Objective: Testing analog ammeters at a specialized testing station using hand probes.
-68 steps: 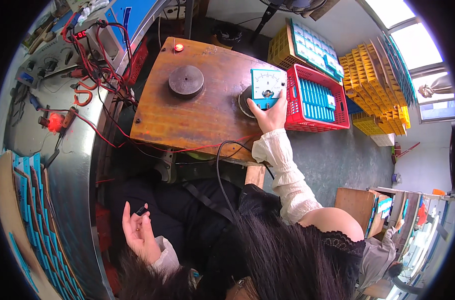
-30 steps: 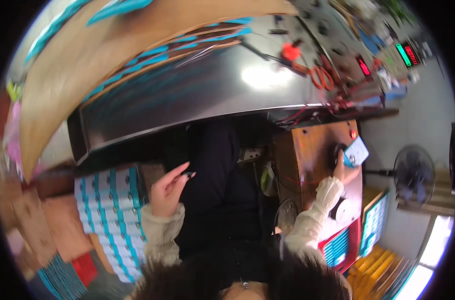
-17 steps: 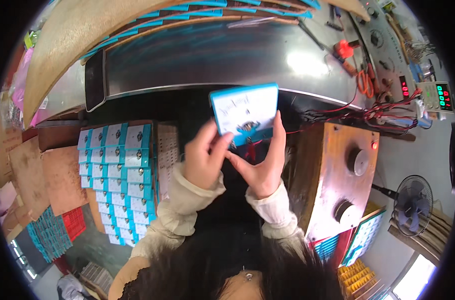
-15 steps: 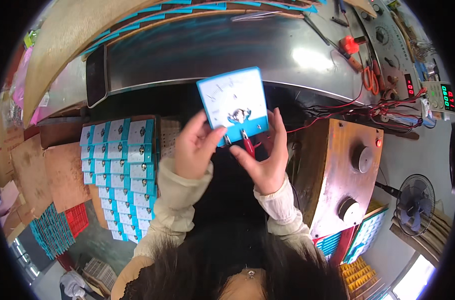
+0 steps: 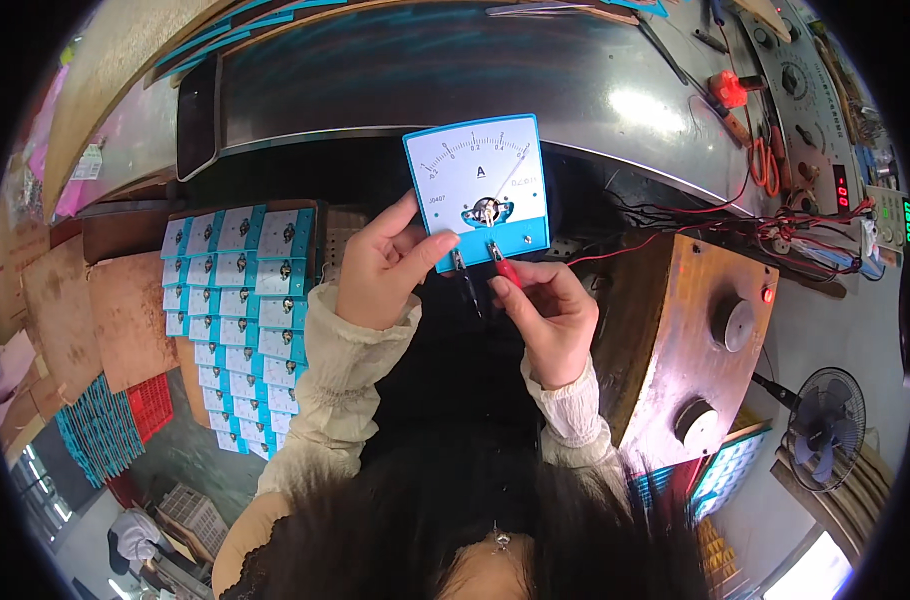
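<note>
A square ammeter (image 5: 480, 180) with a white dial and blue frame tilts up in front of me. My left hand (image 5: 383, 268) grips its lower left edge, thumb on the blue strip. A bare metal mechanism shows in the dial's cutout, and the thin needle leans to the right end of the scale. A black crocodile clip (image 5: 469, 288) hangs from the left terminal. On the middle terminal sits a red crocodile clip (image 5: 507, 270), its sleeve pinched between the thumb and fingers of my right hand (image 5: 557, 325).
Overlapping rows of similar meters (image 5: 240, 320) lie at the left. A metal-faced box with two knobs (image 5: 695, 350) stands at right, below red and black wires (image 5: 765, 230). Along the bench (image 5: 405, 85) are a phone (image 5: 198, 120), orange-handled scissors (image 5: 764, 168) and power supplies (image 5: 887, 215).
My right hand has gone from spread beside the meter to pinching the red clip. The meter has shifted slightly up and right in view, and the black clip now shows clearly.
</note>
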Action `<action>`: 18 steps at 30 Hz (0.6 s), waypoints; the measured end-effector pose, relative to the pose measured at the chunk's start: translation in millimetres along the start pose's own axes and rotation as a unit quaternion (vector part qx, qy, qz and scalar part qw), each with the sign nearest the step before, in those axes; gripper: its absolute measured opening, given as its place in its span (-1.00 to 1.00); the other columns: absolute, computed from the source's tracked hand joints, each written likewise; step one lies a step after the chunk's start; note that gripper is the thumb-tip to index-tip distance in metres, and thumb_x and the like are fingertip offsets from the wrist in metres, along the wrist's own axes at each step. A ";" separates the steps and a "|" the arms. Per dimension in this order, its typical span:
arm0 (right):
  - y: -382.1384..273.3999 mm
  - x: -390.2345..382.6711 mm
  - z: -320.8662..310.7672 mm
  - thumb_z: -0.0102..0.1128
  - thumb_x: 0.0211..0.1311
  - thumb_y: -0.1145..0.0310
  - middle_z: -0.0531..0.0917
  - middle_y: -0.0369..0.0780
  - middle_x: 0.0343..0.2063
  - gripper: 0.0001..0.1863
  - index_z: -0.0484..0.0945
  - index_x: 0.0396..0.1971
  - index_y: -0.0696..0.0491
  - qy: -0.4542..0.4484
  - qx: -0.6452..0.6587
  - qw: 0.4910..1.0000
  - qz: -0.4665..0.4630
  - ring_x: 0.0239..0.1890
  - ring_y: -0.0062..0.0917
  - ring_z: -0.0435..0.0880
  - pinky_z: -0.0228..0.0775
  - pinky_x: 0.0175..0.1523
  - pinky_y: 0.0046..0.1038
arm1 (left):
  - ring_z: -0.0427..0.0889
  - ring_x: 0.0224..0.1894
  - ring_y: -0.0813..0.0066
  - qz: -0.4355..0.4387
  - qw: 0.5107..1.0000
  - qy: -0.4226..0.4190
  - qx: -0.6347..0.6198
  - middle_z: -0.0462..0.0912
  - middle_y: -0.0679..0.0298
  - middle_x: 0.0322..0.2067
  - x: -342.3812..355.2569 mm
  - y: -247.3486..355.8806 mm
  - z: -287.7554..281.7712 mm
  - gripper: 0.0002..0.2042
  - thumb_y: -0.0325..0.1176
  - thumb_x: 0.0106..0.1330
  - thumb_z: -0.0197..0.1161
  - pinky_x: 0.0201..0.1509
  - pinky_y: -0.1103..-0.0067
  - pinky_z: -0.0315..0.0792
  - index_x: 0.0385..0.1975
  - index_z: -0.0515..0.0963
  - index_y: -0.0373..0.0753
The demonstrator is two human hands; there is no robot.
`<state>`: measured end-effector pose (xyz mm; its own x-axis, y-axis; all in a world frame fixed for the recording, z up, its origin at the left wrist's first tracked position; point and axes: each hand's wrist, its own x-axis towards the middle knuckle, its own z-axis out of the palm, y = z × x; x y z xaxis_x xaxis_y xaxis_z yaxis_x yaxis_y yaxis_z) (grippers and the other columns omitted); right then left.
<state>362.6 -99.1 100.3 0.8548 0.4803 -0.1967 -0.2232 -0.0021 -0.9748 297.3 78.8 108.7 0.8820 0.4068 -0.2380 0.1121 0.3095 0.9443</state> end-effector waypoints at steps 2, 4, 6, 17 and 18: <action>0.5 0.9 -2.1 0.33 0.12 0.59 0.68 -0.24 -0.40 -0.83 0.55 -0.29 0.24 -0.003 -0.002 1.000 -0.003 -0.38 -0.71 0.62 0.48 -0.24 -0.66 | 0.47 -0.45 0.85 0.008 1.000 0.008 0.007 0.66 0.33 -0.35 -0.2 -3.6 0.0 -0.43 -0.49 0.27 0.26 -0.47 0.85 0.19 0.29 0.24 -0.37; 2.3 1.1 -4.5 0.34 0.11 0.58 0.69 -0.25 -0.41 -0.83 0.56 -0.30 0.23 0.002 -0.012 1.000 -0.012 -0.39 -0.72 0.62 0.48 -0.25 -0.66 | 0.47 -0.46 0.85 0.008 1.000 0.010 0.017 0.66 0.33 -0.36 1.1 -3.5 3.0 -0.43 -0.48 0.27 0.26 -0.48 0.85 0.19 0.28 0.25 -0.37; 2.9 0.1 -8.0 0.35 0.11 0.57 0.69 -0.25 -0.42 -0.83 0.57 -0.30 0.23 0.009 -0.028 0.999 -0.016 -0.40 -0.73 0.63 0.48 -0.25 -0.66 | 0.47 -0.48 0.84 0.008 1.000 0.011 0.025 0.67 0.33 -0.36 2.4 -4.8 6.1 -0.43 -0.47 0.27 0.27 -0.48 0.85 0.19 0.28 0.25 -0.37; -11.2 3.4 -13.0 0.38 0.05 0.58 0.67 -0.19 -0.37 -0.79 0.57 -0.30 0.23 0.028 -0.144 0.984 -0.105 -0.40 -0.64 0.65 0.50 -0.28 -0.62 | 0.56 -0.24 0.71 -0.009 0.999 -0.011 -0.041 0.62 0.24 -0.14 6.6 11.1 17.5 -0.50 -0.51 0.28 0.24 -0.27 0.77 0.39 0.22 0.31 -0.42; -14.4 2.4 -12.1 0.43 -0.01 0.57 0.62 -0.16 -0.30 -0.70 0.55 -0.25 0.21 0.038 -0.168 0.974 -0.144 -0.35 -0.59 0.64 0.50 -0.28 -0.61 | 0.56 -0.24 0.71 -0.006 0.999 -0.012 -0.038 0.62 0.24 -0.14 3.4 12.4 15.1 -0.50 -0.51 0.28 0.24 -0.27 0.77 0.39 0.22 0.31 -0.42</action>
<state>373.5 -108.5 112.6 0.8939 0.4379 0.0958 0.1871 -0.1703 -0.9675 308.7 71.1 123.0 0.8918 0.3824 -0.2420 0.0878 0.3785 0.9214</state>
